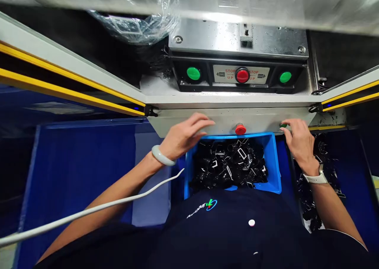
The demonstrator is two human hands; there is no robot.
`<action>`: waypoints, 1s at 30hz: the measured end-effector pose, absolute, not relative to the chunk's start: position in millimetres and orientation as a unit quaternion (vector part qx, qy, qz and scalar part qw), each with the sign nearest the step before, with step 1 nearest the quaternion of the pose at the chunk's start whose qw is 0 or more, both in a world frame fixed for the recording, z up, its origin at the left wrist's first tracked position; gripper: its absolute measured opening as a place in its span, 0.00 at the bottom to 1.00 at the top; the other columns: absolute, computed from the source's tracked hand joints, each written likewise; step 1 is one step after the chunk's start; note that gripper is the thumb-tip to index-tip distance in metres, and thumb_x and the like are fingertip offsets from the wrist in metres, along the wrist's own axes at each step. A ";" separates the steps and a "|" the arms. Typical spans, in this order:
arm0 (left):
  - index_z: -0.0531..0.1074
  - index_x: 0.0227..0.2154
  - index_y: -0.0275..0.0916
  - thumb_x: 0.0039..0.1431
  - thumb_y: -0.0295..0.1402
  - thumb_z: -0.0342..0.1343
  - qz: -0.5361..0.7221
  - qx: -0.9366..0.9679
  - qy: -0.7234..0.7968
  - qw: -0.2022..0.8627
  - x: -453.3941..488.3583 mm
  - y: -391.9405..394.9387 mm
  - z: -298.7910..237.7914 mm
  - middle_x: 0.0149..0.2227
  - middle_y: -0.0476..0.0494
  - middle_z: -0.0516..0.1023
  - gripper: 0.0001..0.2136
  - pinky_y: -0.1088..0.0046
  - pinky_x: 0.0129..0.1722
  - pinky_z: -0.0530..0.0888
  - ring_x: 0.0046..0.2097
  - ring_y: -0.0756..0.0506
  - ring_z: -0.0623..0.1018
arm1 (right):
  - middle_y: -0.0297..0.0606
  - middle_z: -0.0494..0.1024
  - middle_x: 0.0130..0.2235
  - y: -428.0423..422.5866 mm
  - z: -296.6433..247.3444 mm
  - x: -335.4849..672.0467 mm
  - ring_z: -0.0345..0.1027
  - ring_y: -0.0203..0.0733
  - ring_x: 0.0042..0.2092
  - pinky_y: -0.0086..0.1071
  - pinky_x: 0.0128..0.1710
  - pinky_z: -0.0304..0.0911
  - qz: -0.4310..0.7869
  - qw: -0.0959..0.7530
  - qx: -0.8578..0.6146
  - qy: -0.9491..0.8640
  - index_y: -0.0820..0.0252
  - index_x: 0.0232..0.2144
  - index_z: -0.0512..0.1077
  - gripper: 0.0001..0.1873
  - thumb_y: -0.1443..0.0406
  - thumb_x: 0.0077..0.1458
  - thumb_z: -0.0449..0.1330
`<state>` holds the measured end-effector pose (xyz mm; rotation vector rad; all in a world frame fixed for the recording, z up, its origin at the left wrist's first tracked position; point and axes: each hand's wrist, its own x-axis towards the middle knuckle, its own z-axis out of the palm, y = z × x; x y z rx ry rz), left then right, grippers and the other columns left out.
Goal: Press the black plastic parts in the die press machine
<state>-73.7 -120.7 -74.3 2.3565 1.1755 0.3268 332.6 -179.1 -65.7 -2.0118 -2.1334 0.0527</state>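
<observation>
My left hand [187, 134] hovers over the left rim of a blue bin [275, 162]. Its fingers are loosely bent and apart, with nothing in them. At the machine's pale front panel [263, 121], my right hand [300, 140] has its fingertips by a small green button [283, 125]; whether they touch it I cannot tell. Thumb and fingers of that hand are apart and hold nothing. Many glossy black plastic parts [231, 162] fill the bin, some showing pale rectangular edges. A red mushroom button [240, 129] sits on the panel between my hands.
Above the panel stands a control box with a left green button [193, 73], a red stop button [242, 75] and a right green button [285, 77]. Yellow-edged guards [74, 89] flank the opening. A white cable [97, 209] crosses at left. More black parts [308, 202] lie at right.
</observation>
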 end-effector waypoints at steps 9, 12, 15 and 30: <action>0.71 0.56 0.37 0.65 0.23 0.59 -0.082 0.925 0.145 0.341 18.6 -118.2 -100.3 0.56 0.37 0.77 0.17 0.71 0.42 0.76 0.52 0.41 0.80 | 0.55 0.81 0.45 -214.2 -116.6 263.8 0.74 0.52 0.50 0.38 0.42 0.67 0.152 -0.269 -0.526 -0.792 0.66 0.44 0.77 0.14 0.78 0.62 0.54; 0.71 0.54 0.35 0.65 0.23 0.60 -0.094 0.931 0.143 0.322 19.1 -122.5 -106.2 0.53 0.36 0.78 0.15 0.69 0.43 0.76 0.51 0.39 0.80 | 0.58 0.81 0.45 -212.2 -136.7 260.1 0.74 0.54 0.50 0.40 0.46 0.67 0.163 -0.287 -0.503 -0.799 0.69 0.44 0.77 0.15 0.80 0.57 0.57; 0.69 0.55 0.35 0.66 0.24 0.60 -0.080 0.925 0.158 0.337 6.8 -128.9 -112.2 0.57 0.34 0.74 0.16 0.68 0.43 0.76 0.51 0.39 0.80 | 0.55 0.81 0.45 -209.0 -143.9 262.9 0.75 0.52 0.49 0.39 0.48 0.66 0.174 -0.296 -0.483 -0.805 0.68 0.44 0.76 0.17 0.80 0.53 0.60; 0.75 0.51 0.39 0.61 0.36 0.61 0.185 0.511 0.406 0.735 -49.4 -148.9 -80.5 0.51 0.39 0.72 0.17 0.67 0.43 0.75 0.44 0.45 0.76 | 0.39 0.77 0.40 -204.0 -85.1 289.1 0.73 0.44 0.41 0.34 0.37 0.67 0.291 -0.040 -0.554 -0.779 0.56 0.40 0.70 0.09 0.58 0.70 0.59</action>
